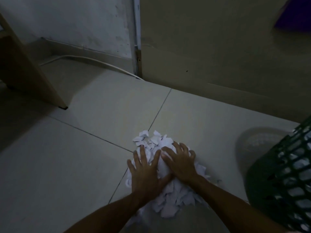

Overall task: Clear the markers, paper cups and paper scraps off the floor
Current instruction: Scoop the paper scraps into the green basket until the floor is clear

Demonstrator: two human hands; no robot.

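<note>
As heaped — scraps under hands.

The heap of torn white paper scraps is covered through its middle by the left hand and the right hand, both spread flat with fingers splayed — what lies under the palms cannot be seen. The forearms run off the bottom edge. The dark green plastic lattice basket is cut by the right edge, its rim and contents out of view. A pale wooden furniture leg is cropped at the left. A dark purple shape in the top right corner is too dim and cropped to identify.
</note>
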